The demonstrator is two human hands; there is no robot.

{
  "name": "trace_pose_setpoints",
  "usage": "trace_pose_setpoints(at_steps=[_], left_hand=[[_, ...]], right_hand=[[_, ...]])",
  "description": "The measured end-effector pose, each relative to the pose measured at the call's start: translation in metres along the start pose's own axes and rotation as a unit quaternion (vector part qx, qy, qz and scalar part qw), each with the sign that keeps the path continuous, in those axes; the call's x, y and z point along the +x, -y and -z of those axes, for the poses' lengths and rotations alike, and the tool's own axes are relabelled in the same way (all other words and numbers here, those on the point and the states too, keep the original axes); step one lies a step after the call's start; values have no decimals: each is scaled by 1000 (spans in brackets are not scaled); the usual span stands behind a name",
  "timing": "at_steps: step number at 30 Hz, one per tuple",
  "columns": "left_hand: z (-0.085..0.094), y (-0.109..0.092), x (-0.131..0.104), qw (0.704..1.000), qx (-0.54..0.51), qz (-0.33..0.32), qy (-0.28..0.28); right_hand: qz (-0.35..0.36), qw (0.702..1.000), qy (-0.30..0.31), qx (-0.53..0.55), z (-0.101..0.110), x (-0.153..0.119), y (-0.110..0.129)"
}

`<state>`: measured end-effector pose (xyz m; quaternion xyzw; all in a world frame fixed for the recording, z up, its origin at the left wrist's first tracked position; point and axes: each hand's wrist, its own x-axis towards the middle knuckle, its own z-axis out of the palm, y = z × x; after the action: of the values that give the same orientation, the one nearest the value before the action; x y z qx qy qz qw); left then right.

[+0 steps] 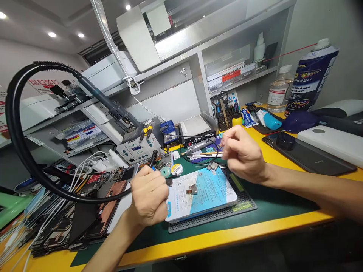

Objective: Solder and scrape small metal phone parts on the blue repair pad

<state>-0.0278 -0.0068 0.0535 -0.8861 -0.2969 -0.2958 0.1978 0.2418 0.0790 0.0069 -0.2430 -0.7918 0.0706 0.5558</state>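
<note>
My left hand point(150, 195) is closed in a fist, raised over the left edge of a white and blue box point(210, 192). The end of a black hose point(153, 158) shows just behind its knuckles; whether the fingers hold anything is hidden. My right hand point(243, 154) is curled closed above the box's right back corner, and I cannot make out anything in it. On top of the box lies a small metal part with a brown flex cable point(193, 189). Another small metal piece point(213, 166) sits at the box's back edge.
A grey perforated mat point(246, 202) lies under the box on a green mat. Stacked phone parts point(85, 217) and white cables stand left. Behind are a soldering station point(138, 145) and a pen-shaped tool point(201, 144). A dark phone point(309, 155) and spray can point(310, 79) are right.
</note>
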Motion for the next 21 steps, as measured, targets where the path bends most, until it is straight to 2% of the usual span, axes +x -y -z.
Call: trace_pose_setpoints(at_steps=[5, 8, 11, 13, 15, 18, 21], left_hand=[[-19, 17, 11, 989, -2, 62, -132], [-32, 25, 15, 980, -29, 103, -167], [-35, 27, 13, 980, -80, 127, -131], [-30, 23, 10, 981, -113, 130, -86], [-21, 16, 7, 982, -136, 124, -36], [-9, 5, 6, 974, -157, 143, 81], [-4, 0, 7, 971, -138, 156, 120]], right_hand=[[5, 999, 11, 37, 6, 7, -11], [20, 998, -13, 62, 5, 9, -14], [1, 997, -31, 73, 3, 9, -15], [-28, 996, -36, 73, 4, 11, -16], [-65, 996, -14, 64, 6, 14, -18], [-135, 987, 83, 27, 13, 23, -25], [-206, 956, 207, -26, 27, 36, -29]])
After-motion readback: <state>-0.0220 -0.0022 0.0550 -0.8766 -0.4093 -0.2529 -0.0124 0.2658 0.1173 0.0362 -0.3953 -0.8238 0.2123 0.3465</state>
